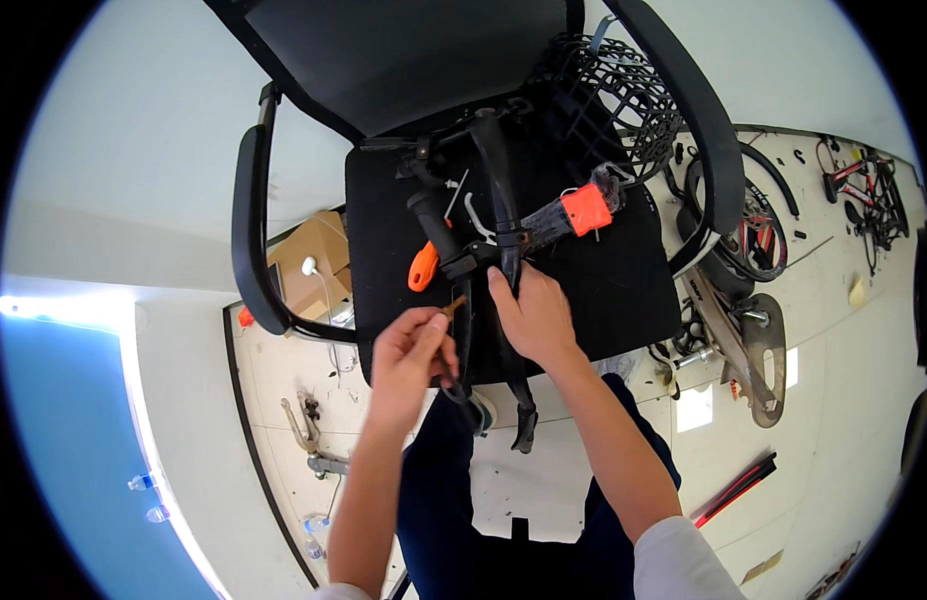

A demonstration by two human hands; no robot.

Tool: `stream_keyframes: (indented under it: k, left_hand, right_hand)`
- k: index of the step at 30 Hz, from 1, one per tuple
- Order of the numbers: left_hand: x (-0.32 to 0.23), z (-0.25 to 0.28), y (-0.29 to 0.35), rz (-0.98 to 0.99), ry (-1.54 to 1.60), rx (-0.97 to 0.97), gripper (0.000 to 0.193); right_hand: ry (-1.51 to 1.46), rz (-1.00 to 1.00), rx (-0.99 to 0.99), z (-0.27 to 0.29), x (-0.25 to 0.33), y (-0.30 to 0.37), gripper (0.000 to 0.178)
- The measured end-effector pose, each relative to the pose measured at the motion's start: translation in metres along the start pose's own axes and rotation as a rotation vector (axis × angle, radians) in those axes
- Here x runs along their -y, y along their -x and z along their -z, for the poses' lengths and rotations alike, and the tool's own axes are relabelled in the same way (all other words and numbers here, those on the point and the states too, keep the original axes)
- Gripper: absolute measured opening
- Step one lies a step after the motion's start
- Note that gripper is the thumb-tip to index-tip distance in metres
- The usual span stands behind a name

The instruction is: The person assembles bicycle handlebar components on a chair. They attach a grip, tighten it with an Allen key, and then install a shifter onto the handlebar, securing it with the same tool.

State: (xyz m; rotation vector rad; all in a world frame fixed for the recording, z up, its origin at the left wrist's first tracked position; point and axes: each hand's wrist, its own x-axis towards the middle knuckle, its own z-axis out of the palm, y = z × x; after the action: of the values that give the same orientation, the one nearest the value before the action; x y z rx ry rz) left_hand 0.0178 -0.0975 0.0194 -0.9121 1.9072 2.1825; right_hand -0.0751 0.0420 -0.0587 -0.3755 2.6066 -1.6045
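Note:
My left hand is closed in a pinch on a small, thin brownish piece, whose kind I cannot make out. Just beyond it, a black handlebar-like tube with a ribbed grip lies on the chair seat. My right hand is closed round a long, curved black bar, thumb along its top; the bar's near end sticks out past the seat's front edge. An orange-handled screwdriver lies left of the grip. A bright orange-red block on a dark strip sits right of the bar.
The black office chair has armrests on both sides. A black basket stands at the seat's back right. Bicycle parts, including a wheel and a grey metal frame piece, lie on the right floor. A cardboard box is at left.

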Motion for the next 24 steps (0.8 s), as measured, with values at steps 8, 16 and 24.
stream_keyframes:
  k: [8, 16, 24]
  left_hand:
    - [0.051, -0.055, -0.020, -0.115, 0.301, 0.144, 0.017]
    - [0.061, -0.074, -0.028, -0.069, 0.214, 0.059, 0.021]
    - [0.056, -0.075, -0.026, -0.127, 0.084, 0.063, 0.017]
  right_hand:
    - [-0.164, -0.248, 0.055, 0.030, -0.011, -0.030, 0.043]
    - [-0.428, -0.433, -0.020, 0.046, -0.015, -0.026, 0.030]
    - [-0.584, -0.352, 0.301, 0.064, -0.014, -0.002, 0.010]
